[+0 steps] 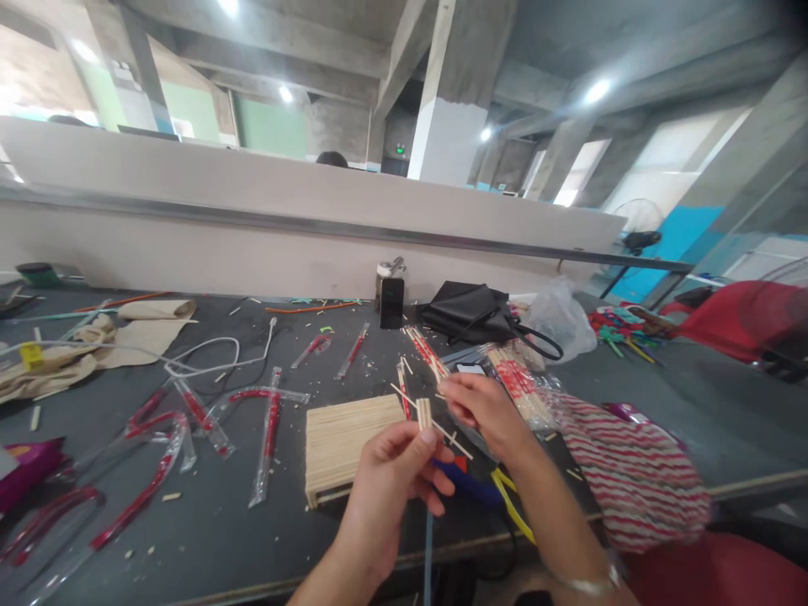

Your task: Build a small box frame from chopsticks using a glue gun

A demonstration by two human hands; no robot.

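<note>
My left hand (401,467) pinches a small bundle of short, pale wooden sticks (424,412) upright between thumb and fingers. To its right, my right hand (483,408) is closed, its fingertips together beside the pale ends of some sticks; what they hold, if anything, is hidden. Left of my hands stands a box-like block built of wooden sticks (350,433), with an open slot low in its front. A blue tool (470,486) lies partly hidden under my hands, near a yellow handle (514,505). A narrow bluish strip (428,555) runs down below my left hand.
Clear wrappers with red print (268,438) and stick scraps litter the dark table (215,522). Packs of sticks (518,379), a black bag (467,307) and striped cloth (631,471) lie to the right. A white cable (208,366) curls at left; a black phone-like object (391,303) stands behind.
</note>
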